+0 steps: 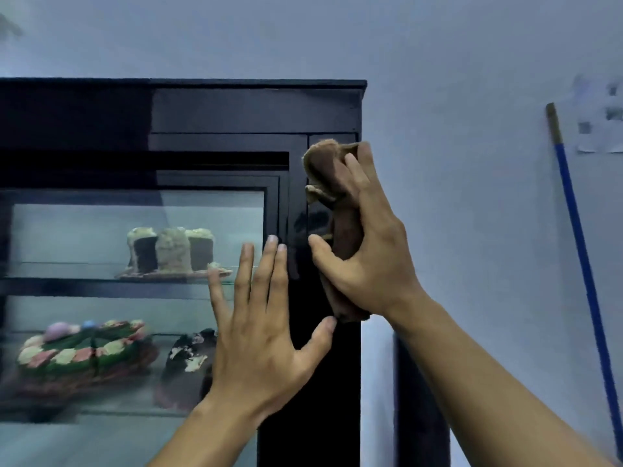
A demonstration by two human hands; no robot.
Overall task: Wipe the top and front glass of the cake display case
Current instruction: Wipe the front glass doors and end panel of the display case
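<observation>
A tall black cake display case (pixel 236 109) fills the left half of the view, with front glass (pixel 101 230) over two shelves of cakes. My right hand (pixel 367 257) grips a crumpled brown cloth (pixel 328 173) and holds it against the case's black right frame post, just below the top panel. My left hand (pixel 259 328) lies flat with straight fingers on the glass door's right edge, thumb reaching onto the post. The case's top surface is hidden above its rim.
A chocolate cake with cream (pixel 172 251) stands on the upper shelf. A green decorated cake (pixel 84 345) and a dark cake (pixel 192 352) stand on the lower one. A blue-handled stick (pixel 580 251) leans on the wall at right, beside papers (pixel 600 116).
</observation>
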